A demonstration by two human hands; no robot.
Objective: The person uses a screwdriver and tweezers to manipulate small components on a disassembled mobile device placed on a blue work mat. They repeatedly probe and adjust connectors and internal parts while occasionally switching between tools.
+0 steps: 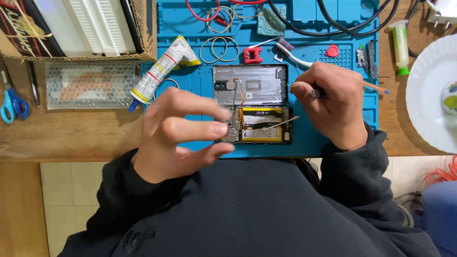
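Note:
An opened phone (266,124) with a yellow battery lies on the blue repair mat (190,81), and its silver inner cover (250,84) lies just behind it. My left hand (178,133) hovers over the phone's left end with fingers spread, holding nothing that I can see. My right hand (333,102) is closed around a small metal tool (318,93) at the phone's right side. A cotton swab (281,124) points from under that hand onto the battery.
A glue tube (159,69), rubber bands (219,47), a red clip (253,55), a toothbrush (293,53) and cables lie on the mat. A cardboard box (76,28), bubble wrap and blue scissors (12,104) are left; a syringe (400,45) and white plate (431,95) right.

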